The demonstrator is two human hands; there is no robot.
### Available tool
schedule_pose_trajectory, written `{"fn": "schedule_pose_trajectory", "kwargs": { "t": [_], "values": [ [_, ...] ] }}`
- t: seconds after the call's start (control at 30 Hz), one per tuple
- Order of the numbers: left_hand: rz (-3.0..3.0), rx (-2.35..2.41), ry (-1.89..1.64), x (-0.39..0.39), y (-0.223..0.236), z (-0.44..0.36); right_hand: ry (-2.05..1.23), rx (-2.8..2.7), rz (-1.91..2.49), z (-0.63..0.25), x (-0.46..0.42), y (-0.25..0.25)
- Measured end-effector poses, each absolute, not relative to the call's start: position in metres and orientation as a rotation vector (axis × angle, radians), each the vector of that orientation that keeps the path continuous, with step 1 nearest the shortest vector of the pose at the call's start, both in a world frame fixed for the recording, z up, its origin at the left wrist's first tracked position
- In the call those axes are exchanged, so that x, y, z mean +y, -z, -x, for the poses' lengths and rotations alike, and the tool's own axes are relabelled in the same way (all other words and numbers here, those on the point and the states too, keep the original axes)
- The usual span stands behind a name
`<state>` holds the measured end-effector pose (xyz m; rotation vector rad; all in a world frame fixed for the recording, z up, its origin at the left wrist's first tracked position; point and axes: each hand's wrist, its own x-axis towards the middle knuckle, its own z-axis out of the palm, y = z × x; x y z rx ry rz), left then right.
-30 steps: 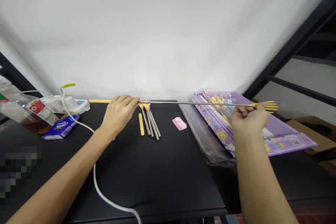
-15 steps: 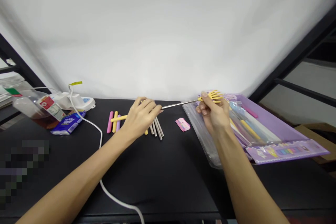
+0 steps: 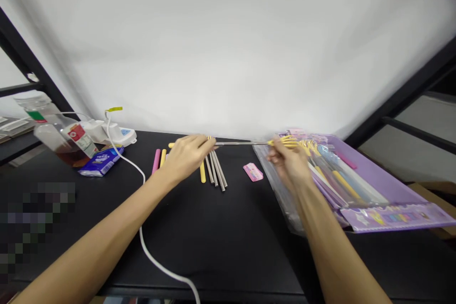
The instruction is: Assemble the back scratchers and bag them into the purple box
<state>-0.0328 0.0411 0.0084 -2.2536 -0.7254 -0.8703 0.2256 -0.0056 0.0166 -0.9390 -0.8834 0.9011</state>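
Both my hands hold one telescopic back scratcher (image 3: 242, 143) level above the black table (image 3: 221, 242). My left hand (image 3: 185, 154) is closed round its yellow handle end. My right hand (image 3: 287, 161) pinches the rod just behind the yellow claw head (image 3: 287, 141). Below my left hand lie several more scratchers (image 3: 216, 175) folded short, with a yellow handle beside them. Pink and yellow handles (image 3: 159, 159) lie further left.
An open purple package (image 3: 374, 185) of more scratchers sits at the right on clear plastic. A small pink card (image 3: 253, 172) lies mid-table. At the left stand a bottle (image 3: 59, 140), a blue packet (image 3: 101, 161) and a white power strip (image 3: 110, 132) with its cable (image 3: 149, 256).
My right hand has pushed the claw head leftward, so the rod is much shorter than a second ago. My view has shifted, so the table's things appear further right.
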Motion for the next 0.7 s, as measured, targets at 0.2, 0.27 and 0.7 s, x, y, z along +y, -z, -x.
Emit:
{"fn": "schedule_pose_trajectory", "kwargs": {
  "t": [0.2,0.27,0.7],
  "values": [
    [2.331,-0.663,0.833,0.023,-0.007,0.014,-0.891,-1.453,1.001,-0.190,-0.015,-0.013],
    [2.368,-0.671,0.838,0.020,-0.009,0.014,-0.835,-1.497,0.984,-0.191,-0.017,-0.014],
    [2.310,-0.593,0.976,0.028,-0.003,0.027,-1.295,-1.026,1.131,-0.185,-0.016,-0.011]
  ]
}}
